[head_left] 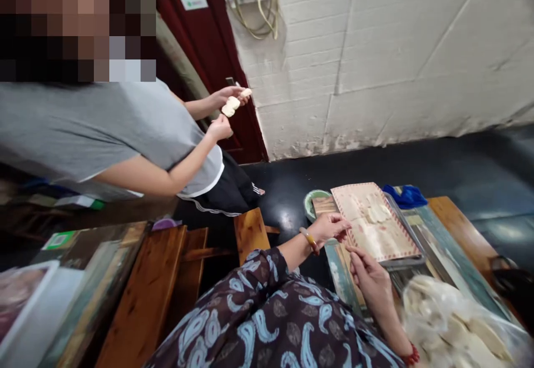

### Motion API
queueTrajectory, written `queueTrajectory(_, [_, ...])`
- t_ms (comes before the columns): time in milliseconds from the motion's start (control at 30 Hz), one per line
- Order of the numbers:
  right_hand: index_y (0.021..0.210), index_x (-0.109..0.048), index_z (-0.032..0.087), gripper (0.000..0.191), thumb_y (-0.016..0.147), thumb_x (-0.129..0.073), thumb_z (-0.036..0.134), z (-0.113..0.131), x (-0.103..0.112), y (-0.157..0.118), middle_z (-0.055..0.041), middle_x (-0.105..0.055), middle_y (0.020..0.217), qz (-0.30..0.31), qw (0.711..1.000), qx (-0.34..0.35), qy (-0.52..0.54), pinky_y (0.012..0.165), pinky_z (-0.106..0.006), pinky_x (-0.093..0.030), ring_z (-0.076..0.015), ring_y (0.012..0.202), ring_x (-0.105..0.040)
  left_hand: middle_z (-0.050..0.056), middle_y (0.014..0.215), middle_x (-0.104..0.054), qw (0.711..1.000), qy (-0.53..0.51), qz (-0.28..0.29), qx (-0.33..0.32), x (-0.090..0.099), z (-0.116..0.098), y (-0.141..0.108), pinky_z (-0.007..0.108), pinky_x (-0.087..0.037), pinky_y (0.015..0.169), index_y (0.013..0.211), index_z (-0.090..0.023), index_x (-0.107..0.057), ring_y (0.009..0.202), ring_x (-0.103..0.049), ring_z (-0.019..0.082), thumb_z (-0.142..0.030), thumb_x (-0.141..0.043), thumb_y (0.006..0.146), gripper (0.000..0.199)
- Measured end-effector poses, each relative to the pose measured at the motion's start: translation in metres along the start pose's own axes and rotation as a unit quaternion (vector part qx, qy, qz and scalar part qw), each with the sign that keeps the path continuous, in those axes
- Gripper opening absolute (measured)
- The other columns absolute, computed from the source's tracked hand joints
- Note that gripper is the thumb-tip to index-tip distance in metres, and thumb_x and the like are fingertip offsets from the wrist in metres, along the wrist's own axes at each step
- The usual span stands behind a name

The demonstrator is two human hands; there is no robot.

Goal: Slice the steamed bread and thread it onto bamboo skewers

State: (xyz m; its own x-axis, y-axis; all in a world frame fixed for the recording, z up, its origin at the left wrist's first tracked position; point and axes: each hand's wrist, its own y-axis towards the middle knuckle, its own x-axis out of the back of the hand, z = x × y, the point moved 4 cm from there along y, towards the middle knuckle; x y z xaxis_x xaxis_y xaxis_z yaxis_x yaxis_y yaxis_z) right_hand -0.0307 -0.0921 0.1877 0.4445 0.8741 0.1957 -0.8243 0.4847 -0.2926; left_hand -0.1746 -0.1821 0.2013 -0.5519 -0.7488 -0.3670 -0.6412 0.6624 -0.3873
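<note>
My left hand [327, 229], with a bangle at its wrist, is closed in a pinch near the paper-lined tray. Just below it, my right hand [371, 279], wearing a red bead bracelet, is also pinched, with what looks like a thin stick at its fingertips. What the left fingers hold is too small to make out. Beyond both hands, a paper sheet [354, 198] with a red-patterned border covers a tray [413, 261]. Several pale, flat pieces [375, 211] lie on that sheet. A clear plastic bag [463, 323] of pale, thick slices sits beside my right forearm.
Another person [125, 129] stands at the left, holding pale pieces [231, 106] in both hands. A green basin [309, 205] and a blue cloth [404, 196] flank the tray. Wooden benches [142, 296] and a white container [50, 307] are at the lower left.
</note>
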Motion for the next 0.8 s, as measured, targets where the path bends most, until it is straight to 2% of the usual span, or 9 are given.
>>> queueTrajectory(167, [0.102, -0.078, 0.019, 0.057, 0.078, -0.067, 0.070, 0.017, -0.040, -0.002, 0.0030, -0.056, 0.055, 0.031, 0.999, 0.013, 0.017, 0.041, -0.026, -0.038, -0.0130, 0.042, -0.046, 0.002, 0.070, -0.066, 0.998, -0.043, -0.009, -0.036, 0.043, -0.020, -0.019, 0.024, -0.049, 0.058, 0.084, -0.012, -0.067, 0.058, -0.061, 0.010, -0.065, -0.084, 0.062, 0.060])
queueTrajectory(267, [0.102, -0.078, 0.018, 0.059, 0.076, -0.068, 0.070, 0.020, -0.055, -0.007, 0.0030, -0.055, 0.055, 0.027, 0.999, 0.020, 0.018, 0.040, -0.026, -0.037, -0.0122, 0.041, -0.045, 0.003, 0.072, -0.066, 0.998, -0.050, -0.006, -0.047, 0.056, -0.026, -0.027, 0.025, -0.050, 0.059, 0.085, -0.011, -0.068, 0.059, -0.062, 0.011, -0.065, -0.085, 0.059, 0.062])
queueTrajectory(400, [0.101, -0.077, 0.017, 0.061, 0.076, -0.069, 0.072, 0.021, -0.065, -0.013, 0.0029, -0.056, 0.055, 0.030, 0.999, 0.029, 0.016, 0.040, -0.025, -0.037, -0.0115, 0.040, -0.045, 0.002, 0.071, -0.065, 0.997, -0.055, -0.012, -0.062, 0.065, -0.026, -0.038, 0.025, -0.047, 0.058, 0.083, -0.011, -0.068, 0.059, -0.059, 0.010, -0.065, -0.085, 0.059, 0.062])
queueTrajectory(567, [0.101, -0.078, 0.018, 0.061, 0.076, -0.068, 0.072, 0.020, -0.060, -0.025, 0.0029, -0.056, 0.056, 0.052, 0.998, 0.031, 0.007, 0.041, -0.025, -0.038, -0.0115, 0.040, -0.047, 0.002, 0.072, -0.064, 0.995, -0.058, -0.027, -0.081, 0.059, -0.020, -0.052, 0.024, -0.044, 0.058, 0.083, -0.011, -0.068, 0.059, -0.057, 0.009, -0.064, -0.085, 0.059, 0.062])
queueTrajectory(800, [0.102, -0.079, 0.015, 0.061, 0.074, -0.070, 0.069, 0.008, -0.020, -0.046, 0.0015, -0.059, 0.058, 0.019, 1.000, 0.023, 0.010, 0.041, -0.025, -0.039, -0.0112, 0.041, -0.048, 0.002, 0.069, -0.063, 0.997, -0.039, -0.012, -0.070, 0.018, -0.004, -0.056, 0.024, -0.041, 0.060, 0.080, -0.011, -0.067, 0.059, -0.057, 0.009, -0.062, -0.085, 0.061, 0.057])
